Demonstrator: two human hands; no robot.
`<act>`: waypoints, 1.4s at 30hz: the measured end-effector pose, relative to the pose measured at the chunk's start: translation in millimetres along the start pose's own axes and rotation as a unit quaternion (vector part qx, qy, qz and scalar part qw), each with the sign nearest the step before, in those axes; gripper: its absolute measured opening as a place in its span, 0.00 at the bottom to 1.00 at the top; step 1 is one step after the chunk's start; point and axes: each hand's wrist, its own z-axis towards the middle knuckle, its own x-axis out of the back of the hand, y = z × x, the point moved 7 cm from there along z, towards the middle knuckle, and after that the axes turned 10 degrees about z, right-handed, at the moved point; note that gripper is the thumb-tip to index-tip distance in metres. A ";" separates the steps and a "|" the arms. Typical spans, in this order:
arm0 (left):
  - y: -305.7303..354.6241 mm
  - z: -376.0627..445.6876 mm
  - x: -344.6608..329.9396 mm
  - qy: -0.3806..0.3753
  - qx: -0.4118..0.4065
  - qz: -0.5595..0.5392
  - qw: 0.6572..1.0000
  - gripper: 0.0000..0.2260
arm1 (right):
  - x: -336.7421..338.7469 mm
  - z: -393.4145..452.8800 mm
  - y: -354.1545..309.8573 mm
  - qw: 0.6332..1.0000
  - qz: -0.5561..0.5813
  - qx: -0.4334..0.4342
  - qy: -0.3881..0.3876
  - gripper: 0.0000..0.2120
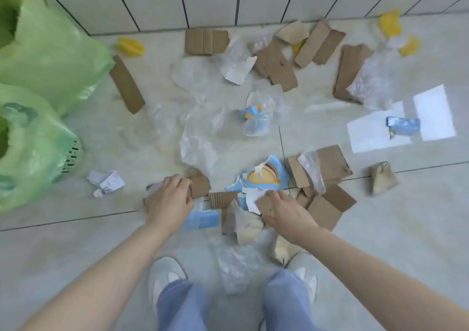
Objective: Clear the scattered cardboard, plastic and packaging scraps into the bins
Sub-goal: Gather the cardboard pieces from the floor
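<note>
Brown cardboard pieces, clear plastic film and torn blue packaging lie scattered over the tiled floor. My left hand [171,197] grips a brown cardboard scrap [200,184] near the floor. My right hand [286,212] reaches down with fingers fairly straight onto another cardboard piece [264,203] beside a torn blue printed wrapper [264,176]. Two bins lined with green bags stand at the left, the nearer bin [33,150] and the farther bin [50,46].
A tiled wall [203,0] runs along the back. More cardboard [275,64] and yellow plastic bits [390,23] lie near it. White sheets [434,113] sit at the right, crumpled paper [107,182] by the nearer bin. My shoes [165,275] stand below, clear film between them.
</note>
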 end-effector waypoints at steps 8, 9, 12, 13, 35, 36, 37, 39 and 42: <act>-17.7 22.3 -74.2 0.052 -0.043 -0.005 0.998 0.27 | -43.1 54.9 39.3 0.983 0.019 -0.142 0.113 0.39; -17.7 24.6 -78.1 0.053 -0.046 -0.002 0.998 0.28 | -46.5 58.4 42.3 0.983 0.019 -0.138 0.122 0.40; -17.4 31.5 -78.3 0.065 -0.039 -0.033 0.997 0.30 | -50.6 61.2 45.0 0.982 0.058 -0.106 0.148 0.44; -17.0 33.8 -77.0 0.063 -0.038 -0.041 0.996 0.31 | -50.7 61.3 45.8 0.980 0.080 -0.101 0.150 0.44; -26.3 -19.5 -41.0 0.090 0.100 -0.269 0.954 0.43 | -12.7 9.4 50.3 0.873 0.372 0.029 0.314 0.35; -22.9 -21.5 -42.8 0.075 0.096 -0.271 0.955 0.43 | -13.0 8.3 51.1 0.870 0.378 0.028 0.315 0.35; -20.6 -23.8 -44.0 0.063 0.090 -0.268 0.957 0.44 | -14.5 7.1 50.6 0.871 0.381 0.025 0.310 0.34; -20.4 -27.3 -46.1 0.042 0.073 -0.254 0.964 0.47 | -20.7 7.6 47.8 0.883 0.366 0.024 0.292 0.33; -23.8 -25.9 -55.0 -0.019 0.050 -0.223 0.973 0.52 | -32.6 15.4 44.9 0.896 0.359 0.017 0.262 0.32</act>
